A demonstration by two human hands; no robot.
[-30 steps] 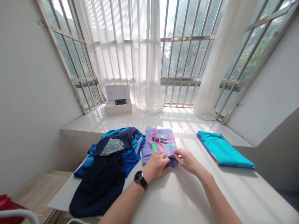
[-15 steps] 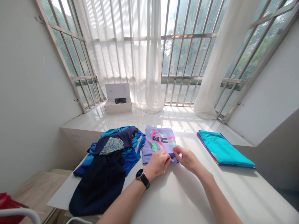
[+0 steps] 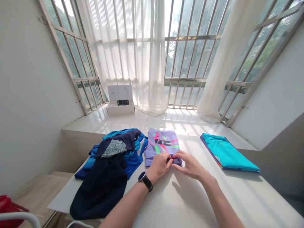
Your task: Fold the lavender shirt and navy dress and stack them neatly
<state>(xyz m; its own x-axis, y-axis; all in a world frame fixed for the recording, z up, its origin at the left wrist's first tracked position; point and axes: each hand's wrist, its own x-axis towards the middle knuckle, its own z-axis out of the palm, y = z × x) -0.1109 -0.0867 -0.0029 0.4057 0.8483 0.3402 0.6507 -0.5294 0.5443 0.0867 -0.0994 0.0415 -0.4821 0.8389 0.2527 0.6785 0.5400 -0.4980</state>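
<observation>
So the lavender T-shirt (image 3: 161, 145) with the pink, green and black print was lying folded on the white table (image 3: 201, 202), top middle of the frame's lower half. My left hand (image 3: 159, 166) and right hand (image 3: 190, 165) were both pinching its near folded edge, fingers clamped on the fabric, with the two sets of fingertips almost touching. A black wristwatch (image 3: 145, 181) sat on the left wrist. Just left of the shirt was a messy heap of navy and blue clothes (image 3: 106, 172), and off to the right lay a folded teal garment (image 3: 226, 153). Way back at upper left, a white box (image 3: 120, 107) sat open on the glossy window ledge (image 3: 166, 122).
</observation>
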